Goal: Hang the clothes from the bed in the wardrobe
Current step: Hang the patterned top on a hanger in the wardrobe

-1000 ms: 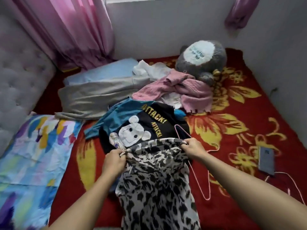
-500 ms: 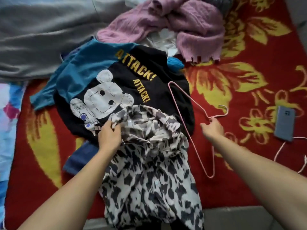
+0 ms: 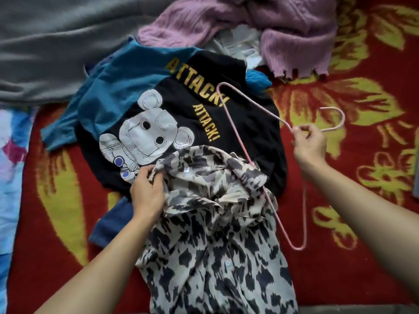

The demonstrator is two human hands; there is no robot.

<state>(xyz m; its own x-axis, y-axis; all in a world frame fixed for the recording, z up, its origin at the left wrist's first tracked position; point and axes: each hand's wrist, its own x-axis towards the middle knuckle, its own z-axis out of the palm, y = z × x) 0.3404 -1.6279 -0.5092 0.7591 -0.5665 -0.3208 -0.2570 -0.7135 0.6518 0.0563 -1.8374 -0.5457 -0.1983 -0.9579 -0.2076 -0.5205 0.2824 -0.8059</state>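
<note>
A black-and-cream animal-print shirt (image 3: 210, 250) lies on the red flowered bed cover (image 3: 353, 200) and hangs over the near edge. My left hand (image 3: 148, 191) grips its collar at the left side. My right hand (image 3: 309, 143) pinches the neck of a pink wire hanger (image 3: 235, 123), just below the hook. The hanger's long bar runs across the shirt's right collar. Under the shirt lies a black and teal T-shirt (image 3: 172, 118) printed with a bear and "ATTACK!".
A pink knitted garment (image 3: 278, 26) and a white one (image 3: 238, 46) lie further back. Grey fabric (image 3: 56, 48) spreads at the back left. A colourful patterned sheet (image 3: 9, 177) is at the left edge. A phone's edge (image 3: 416, 175) shows at the right.
My right hand let go of the shirt's collar, moved right to the hanger and now lifts it by the neck. My left hand keeps hold of the collar. The camera moved closer.
</note>
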